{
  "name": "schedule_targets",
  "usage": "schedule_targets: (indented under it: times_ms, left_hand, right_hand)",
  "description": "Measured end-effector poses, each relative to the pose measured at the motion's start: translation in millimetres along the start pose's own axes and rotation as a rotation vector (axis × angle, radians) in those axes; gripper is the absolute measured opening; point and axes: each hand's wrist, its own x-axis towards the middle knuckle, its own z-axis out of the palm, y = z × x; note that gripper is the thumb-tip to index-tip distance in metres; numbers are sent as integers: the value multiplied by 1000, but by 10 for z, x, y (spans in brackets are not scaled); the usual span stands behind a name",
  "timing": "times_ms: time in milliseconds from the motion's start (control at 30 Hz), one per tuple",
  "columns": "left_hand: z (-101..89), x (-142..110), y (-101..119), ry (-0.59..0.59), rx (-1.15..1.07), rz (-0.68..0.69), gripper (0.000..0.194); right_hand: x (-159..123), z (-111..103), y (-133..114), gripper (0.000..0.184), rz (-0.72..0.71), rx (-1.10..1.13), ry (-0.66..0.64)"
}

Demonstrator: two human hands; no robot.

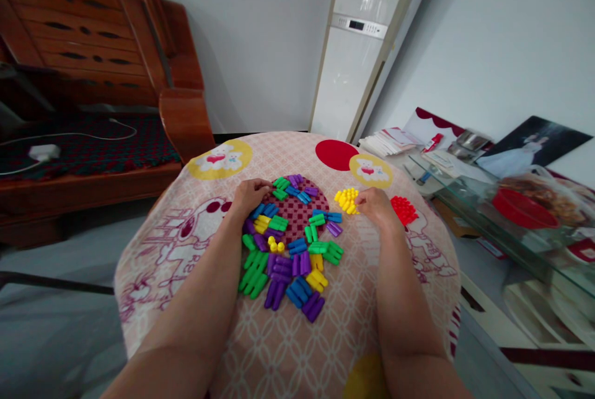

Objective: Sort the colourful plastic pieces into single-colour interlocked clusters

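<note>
A heap of small plastic pegs [290,250] in green, blue, purple and yellow lies on a round table under a pink patterned cloth [297,337]. My left hand [250,193] rests curled at the heap's upper left edge, fingers closed over pegs I cannot name singly. My right hand [375,204] is curled beside a sorted cluster of yellow pegs [348,199], fingertips touching it. A sorted cluster of red pegs [403,209] lies just right of that hand.
A wooden bench [93,77] with a white charger [44,152] stands at the left. A tall white appliance [353,46] stands behind the table. At the right a glass table [511,225] carries a red bowl [523,207], papers and a photo.
</note>
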Motion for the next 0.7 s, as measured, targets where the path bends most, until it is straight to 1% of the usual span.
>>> schedule_targets:
  times_ms: [100,200,267,300,367,400,500,567,633,700]
  left_hand:
    - [2,7,-11,-6,-15,-1,27]
    - [7,27,-37,3,5,9,27]
    - [10,38,-51,16,36,18,27]
    - [10,40,-52,22,50,23,27]
    - [8,32,-42,24,68,32,27]
    - [5,23,-31,21,71,33,28]
    - [-2,-9,12,7,63,28,28]
    - [-4,-23,33,6,61,25,28]
    - [-5,-27,40,6,60,27,27]
    - [-3,-22,36,2,58,28,28]
  right_hand:
    - [4,4,-42,28,64,-80,7]
    - [-22,-81,-101,23,121,-110,35]
    - [-51,-166,-201,18,107,-62,89]
    - [-70,-205,-283,17,78,-22,115]
    - [-119,-256,-520,17,-39,85,136]
    - [-152,-263,-670,18,-127,149,121]
    - [-274,-195,-1155,18,-446,310,7]
    - [-354,-97,-1418,15,-582,316,-86]
    - [-407,7,-1573,14,-659,286,-188]
    - [-421,80,-1618,19,-669,276,-233]
